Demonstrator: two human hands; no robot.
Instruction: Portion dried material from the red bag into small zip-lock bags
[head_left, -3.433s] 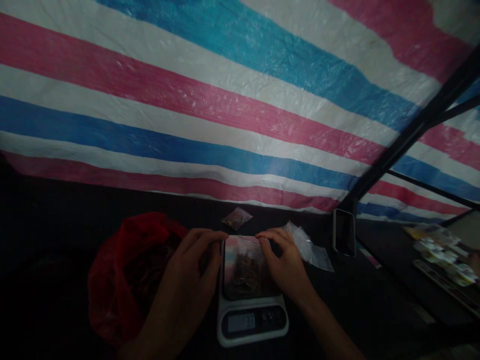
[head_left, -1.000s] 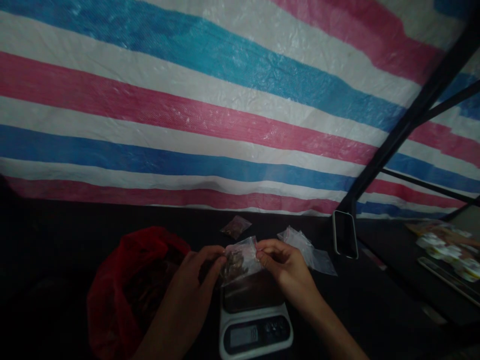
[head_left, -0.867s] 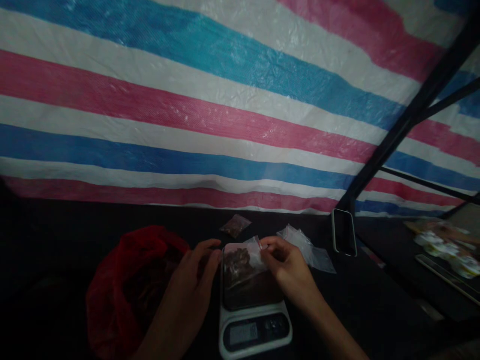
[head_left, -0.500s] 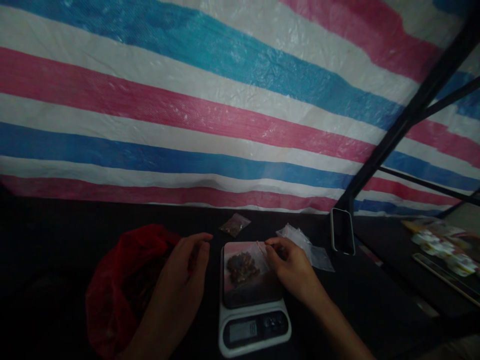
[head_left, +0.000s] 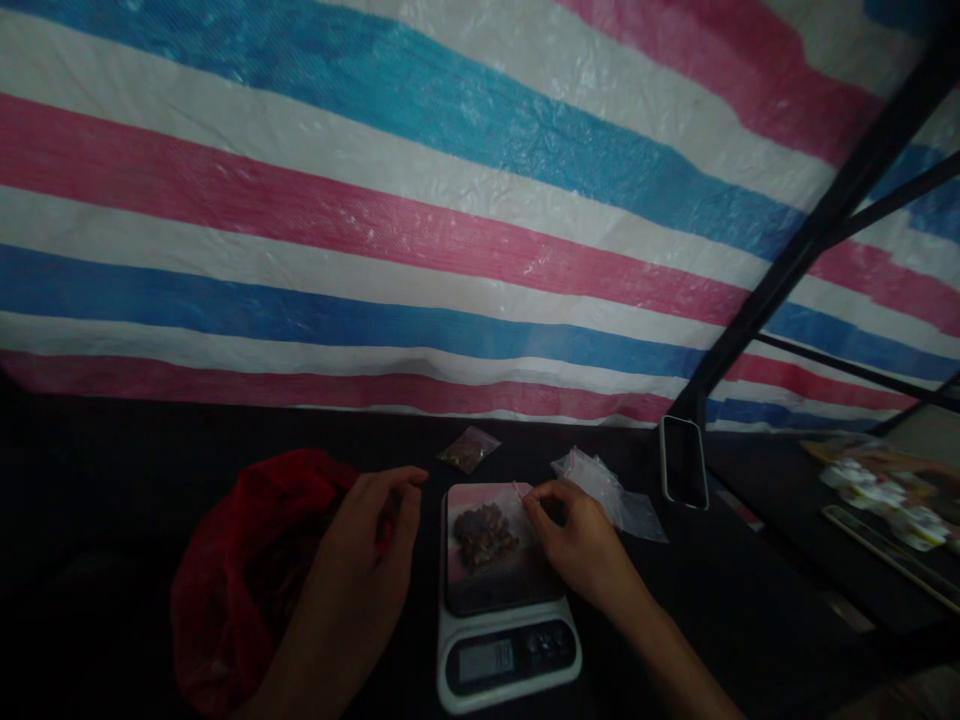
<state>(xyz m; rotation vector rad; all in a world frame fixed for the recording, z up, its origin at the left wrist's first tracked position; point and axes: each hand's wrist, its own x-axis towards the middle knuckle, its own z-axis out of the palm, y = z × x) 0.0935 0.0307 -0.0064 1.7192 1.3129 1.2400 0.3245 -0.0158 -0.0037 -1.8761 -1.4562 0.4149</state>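
On-screen I count one left hand, one right hand, one scale below its fingers, one near pouch at their tips, one far pouch beyond, one red bag beside left fingers, one phone well right, several overlapped clear bags past right fingers

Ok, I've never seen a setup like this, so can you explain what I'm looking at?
There is no machine: these are a person's bare hands, seen by one head-worn camera looking forward and down. On the dark table, a kitchen-style scale bears a see-through bag of brown pieces. The right hand is at that bag's edge; whether it pinches it is hard to tell. The left hand holds nothing and is beside a red bag with dark contents. Behind the scale lie a small filled packet and, further right, loose plastic bags and a phone-like device.
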